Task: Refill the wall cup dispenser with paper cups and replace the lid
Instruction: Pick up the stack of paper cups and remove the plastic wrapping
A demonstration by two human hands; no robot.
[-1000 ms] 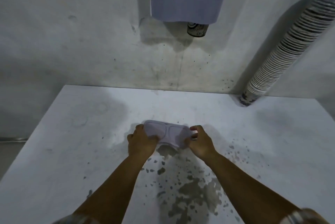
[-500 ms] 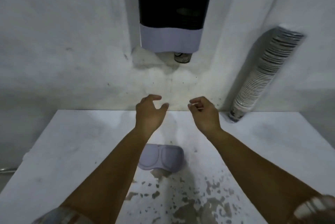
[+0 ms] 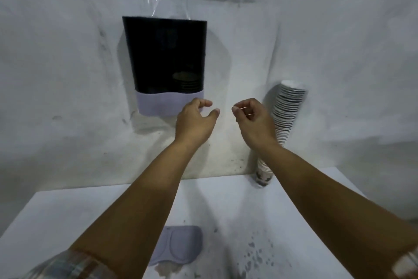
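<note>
no writing readable on dispenser (image 3: pixel 166 61) or cups (image 3: pixel 286 116).

no readable text, dispenser (image 3: pixel 165 57) unmarked, cup stack (image 3: pixel 286 116) print illegible

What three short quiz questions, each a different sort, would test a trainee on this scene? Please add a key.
1. True or false: the lid sits on the dispenser.
2. The cup stack leans against: A) the wall, B) the dispenser, C) nothing.
3. Fill in: the left hand and right hand hold ____.

Key: 1 false, it lies on the table; 2 A; 3 nothing.
</note>
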